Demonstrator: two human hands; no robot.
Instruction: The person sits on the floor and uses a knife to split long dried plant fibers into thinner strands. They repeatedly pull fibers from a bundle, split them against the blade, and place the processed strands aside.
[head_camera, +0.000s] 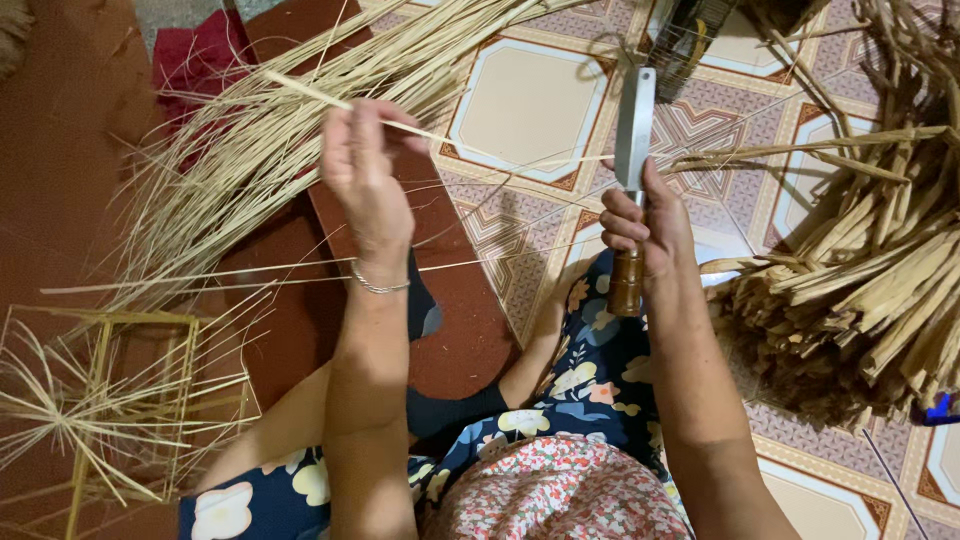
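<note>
My left hand (365, 175) is raised over the floor and pinches a thin bamboo strip (470, 150) that runs right toward the blade. My right hand (645, 225) grips the brown wooden handle of a broad flat knife (634, 125), blade pointing away from me. The strip's far end meets the blade near its lower edge. A thin bracelet circles my left wrist. My legs in flowered cloth lie below both arms.
A big heap of fine split strips (260, 140) fans out on the upper left. Thicker bamboo slats (860, 270) pile up on the right. A square bamboo frame with radiating strips (110, 400) lies at lower left. Patterned tile floor (520, 100) and a red-brown mat (60, 180).
</note>
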